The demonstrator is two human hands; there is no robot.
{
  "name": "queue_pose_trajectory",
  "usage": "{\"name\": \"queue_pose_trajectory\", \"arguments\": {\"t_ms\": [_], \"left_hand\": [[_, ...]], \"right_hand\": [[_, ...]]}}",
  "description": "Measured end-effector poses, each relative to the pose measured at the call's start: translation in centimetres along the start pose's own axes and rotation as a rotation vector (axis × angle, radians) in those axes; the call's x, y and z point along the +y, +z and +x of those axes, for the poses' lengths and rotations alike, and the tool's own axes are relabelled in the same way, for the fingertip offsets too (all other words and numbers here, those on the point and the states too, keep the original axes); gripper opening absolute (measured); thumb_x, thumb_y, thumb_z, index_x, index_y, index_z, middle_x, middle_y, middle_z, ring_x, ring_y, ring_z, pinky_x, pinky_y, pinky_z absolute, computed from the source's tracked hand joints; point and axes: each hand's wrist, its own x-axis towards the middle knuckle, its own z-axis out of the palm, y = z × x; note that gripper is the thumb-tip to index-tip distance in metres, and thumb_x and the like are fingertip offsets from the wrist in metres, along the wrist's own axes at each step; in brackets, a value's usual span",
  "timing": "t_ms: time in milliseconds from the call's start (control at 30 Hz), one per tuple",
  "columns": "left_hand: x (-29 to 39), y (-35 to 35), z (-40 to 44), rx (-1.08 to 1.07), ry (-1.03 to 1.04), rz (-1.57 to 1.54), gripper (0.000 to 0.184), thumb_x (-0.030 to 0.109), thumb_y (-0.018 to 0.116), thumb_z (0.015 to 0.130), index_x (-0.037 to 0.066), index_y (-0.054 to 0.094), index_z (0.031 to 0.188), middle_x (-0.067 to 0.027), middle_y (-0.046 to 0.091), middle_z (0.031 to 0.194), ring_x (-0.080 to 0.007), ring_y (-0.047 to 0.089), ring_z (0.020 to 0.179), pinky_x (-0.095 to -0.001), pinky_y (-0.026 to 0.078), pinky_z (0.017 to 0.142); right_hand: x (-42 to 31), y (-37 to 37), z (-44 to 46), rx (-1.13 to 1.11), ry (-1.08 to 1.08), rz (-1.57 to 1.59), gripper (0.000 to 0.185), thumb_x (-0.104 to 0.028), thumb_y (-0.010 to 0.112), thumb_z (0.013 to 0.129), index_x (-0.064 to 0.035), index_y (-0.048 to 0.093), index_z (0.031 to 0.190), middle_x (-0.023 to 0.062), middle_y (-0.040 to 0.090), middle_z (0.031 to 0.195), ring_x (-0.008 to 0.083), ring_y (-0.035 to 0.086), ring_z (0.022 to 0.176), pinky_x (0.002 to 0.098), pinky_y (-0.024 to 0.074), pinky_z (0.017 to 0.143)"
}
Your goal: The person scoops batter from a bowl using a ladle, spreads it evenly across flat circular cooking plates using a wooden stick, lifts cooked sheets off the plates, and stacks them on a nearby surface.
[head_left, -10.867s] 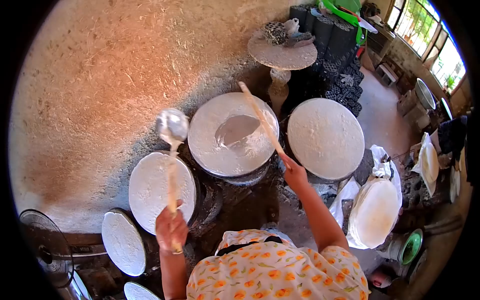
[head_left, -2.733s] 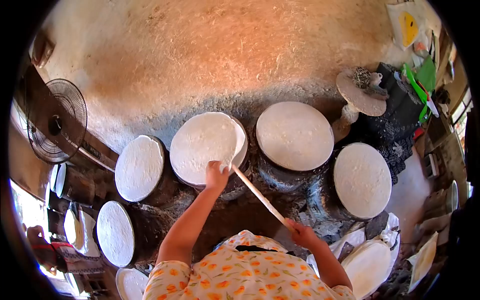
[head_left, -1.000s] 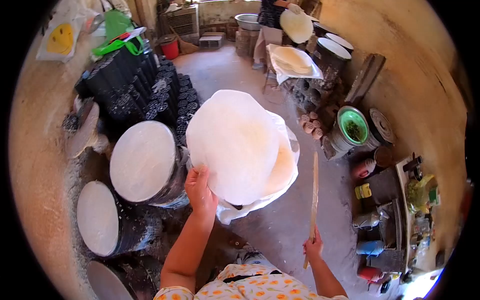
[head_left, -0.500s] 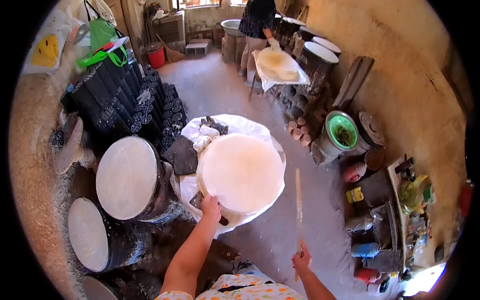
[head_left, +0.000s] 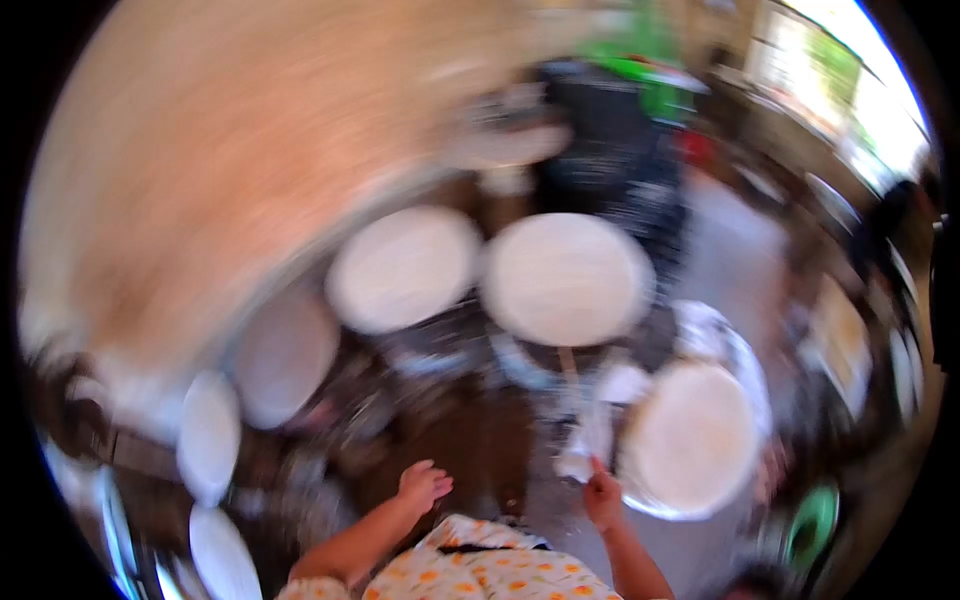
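The whole view is smeared by motion. My left hand [head_left: 424, 486] is in front of my body with its fingers apart and nothing in it. In my right hand [head_left: 602, 495] is the lower end of a thin wooden stick [head_left: 571, 375], which points up toward a white-topped round drum [head_left: 568, 280]. Just right of that hand lies a stack of round white sheets [head_left: 692, 438] on white plastic [head_left: 745, 355]. Another white round top [head_left: 405, 270] stands to the left, and beyond it a greyer, bare-looking one [head_left: 287, 358].
More white discs [head_left: 209, 437] line the far left. Dark cylinders [head_left: 605, 130] and a green bag [head_left: 660, 95] stand at the back beside the wall [head_left: 230, 180]. At the right are a green basin [head_left: 812, 527], another sheet stack [head_left: 840, 340] and a dark-clothed person [head_left: 885, 225], blurred.
The view has swung left, back to the row of drums. My left hand has come off the sheet stack and opened near my body. The stick remains in my right hand.
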Motion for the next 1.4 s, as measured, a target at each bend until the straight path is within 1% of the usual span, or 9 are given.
{"name": "queue_pose_trajectory", "arguments": {"t_ms": [133,267,500,733,833,967,1033,1100,1400], "left_hand": [[-3.2,-12.1,-6.2,0.376,0.04,-0.351,0.049,0.005,0.054,0.086,0.008,0.036,0.132,-0.0224,0.058,0.102,-0.0357,0.062,0.09,-0.0467,0.055,0.076],[-12.3,-24.2,-8.7,0.495,-0.011,-0.669,0.038,0.008,0.052,0.088,0.008,0.041,0.124,-0.0215,0.062,0.089,-0.0342,0.064,0.084,-0.0465,0.056,0.071],[-31.9,-26.6,-12.7,0.773,-0.15,-1.522,0.02,0.012,0.048,0.089,-0.006,0.048,0.099,-0.0252,0.06,0.092,-0.0406,0.063,0.085,-0.0508,0.055,0.074],[-29.3,-34.9,-12.3,0.522,0.261,-1.837,0.096,0.052,0.06,0.084,0.001,0.003,0.143,-0.0309,0.033,0.138,-0.0488,0.036,0.126,-0.0649,0.035,0.097],[-28.8,-39.6,-9.7,0.508,0.404,-1.781,0.076,0.058,0.057,0.084,0.0,0.037,0.128,-0.0248,0.048,0.111,-0.0371,0.05,0.1,-0.0675,0.034,0.095],[-29.9,-45.4,-8.9,0.739,0.61,-2.304,0.035,0.031,0.045,0.096,-0.001,0.041,0.109,-0.0165,0.053,0.08,-0.0344,0.054,0.071,-0.0564,0.048,0.074],[-32.8,-48.1,-14.0,1.141,0.646,-2.306,0.018,0.017,0.039,0.095,0.0,0.04,0.098,-0.0096,0.047,0.066,-0.0258,0.051,0.058,-0.0419,0.051,0.056],[-40.9,-50.7,-15.2,0.666,0.887,-2.516,0.006,0.01,0.039,0.091,0.005,0.038,0.089,-0.0041,0.043,0.065,-0.0148,0.044,0.048,-0.0281,0.044,0.041],[-43.4,-50.0,-24.8,0.663,0.948,-2.146,0.012,0.014,0.041,0.095,0.002,0.042,0.09,0.0015,0.04,0.064,-0.006,0.038,0.046,-0.019,0.035,0.038]], "right_hand": [[-4.4,6.8,4.2,-0.186,-0.399,0.014,0.056,0.012,0.045,0.069,0.0037,0.055,0.123,0.0194,0.061,0.117,0.0269,0.064,0.095,0.0317,0.0494,0.08],[-8.0,14.7,3.7,-0.428,-0.571,-0.068,0.06,0.01,0.048,0.067,-0.0026,0.055,0.126,0.0191,0.064,0.101,0.03,0.061,0.079,0.0355,0.0485,0.068],[-14.1,20.6,2.8,-0.723,-0.916,-0.082,0.054,0.008,0.05,0.071,-0.0042,0.058,0.124,0.012,0.057,0.077,0.0231,0.054,0.063,0.0313,0.0459,0.059],[-22.9,27.2,-5.1,-0.947,-0.973,-0.109,0.058,0.01,0.053,0.069,-0.0103,0.058,0.124,0.0138,0.056,0.076,0.0275,0.057,0.064,0.036,0.0473,0.059],[-24.1,30.2,-7.5,-0.962,-1.114,-0.079,0.057,0.01,0.053,0.07,-0.0092,0.058,0.123,0.014,0.057,0.077,0.0284,0.057,0.065,0.0364,0.0477,0.061],[-27.7,32.3,-10.8,-1.014,-1.24,-0.187,0.052,0.009,0.052,0.073,-0.006,0.058,0.122,0.0152,0.064,0.089,0.031,0.062,0.078,0.035,0.0502,0.071],[-27.8,33.9,-11.7,-1.009,-1.282,-0.165,0.05,0.009,0.052,0.075,-0.0059,0.058,0.122,0.0172,0.065,0.097,0.0321,0.063,0.085,0.0355,0.0503,0.076],[-28.3,34.6,-12.9,-1.056,-1.263,-0.143,0.048,0.008,0.051,0.077,-0.0056,0.058,0.122,0.019,0.065,0.102,0.0328,0.063,0.089,0.0363,0.0503,0.078],[-30.1,37.8,-13.5,-1.17,-1.332,-0.047,0.044,0.009,0.051,0.077,-0.002,0.059,0.119,0.0176,0.065,0.107,0.0325,0.063,0.094,0.0358,0.0504,0.083]]}}
